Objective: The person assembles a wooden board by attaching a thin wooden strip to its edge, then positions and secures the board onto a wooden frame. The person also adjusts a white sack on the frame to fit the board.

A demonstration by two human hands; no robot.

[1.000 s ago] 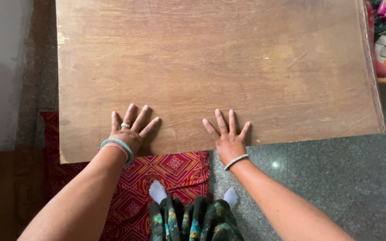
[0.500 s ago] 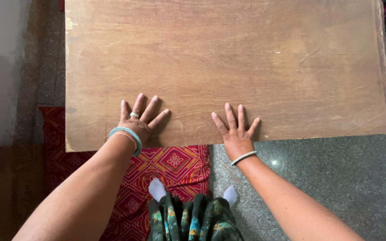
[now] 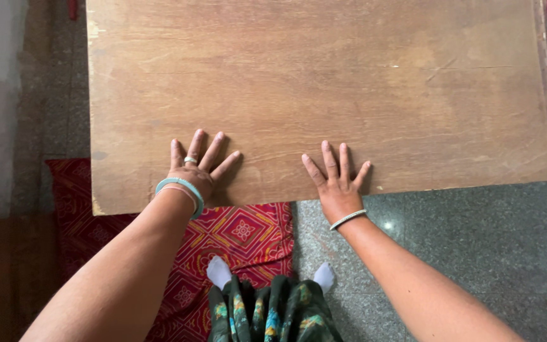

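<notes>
- A large wooden board (image 3: 324, 82) fills most of the upper and middle frame; its near edge runs across the centre, slightly tilted down to the left.
- The left hand (image 3: 194, 171) is laid flat on the board near its lower left corner, fingers spread apart and clamped on nothing; a ring is worn on one finger and a pale blue bangle (image 3: 182, 188) at the wrist.
- The right hand (image 3: 338, 180) is pressed palm down at the near edge, right of centre, fingers splayed; a thin silver bangle (image 3: 348, 219) sits at the wrist.
- The board is judged stiff, flat and fairly heavy for its size; its worn, smooth face looks likely to slide under flat palms.
- A firmer hold would be had by curling the fingers under the near edge, or by taking the left and right edges.
- A red patterned cloth (image 3: 235, 231) lies on the speckled floor (image 3: 476, 253) at lower left, partly under the board.
- White-socked feet (image 3: 220, 272) and a dark patterned garment (image 3: 273, 313) are seen at the bottom centre.
</notes>
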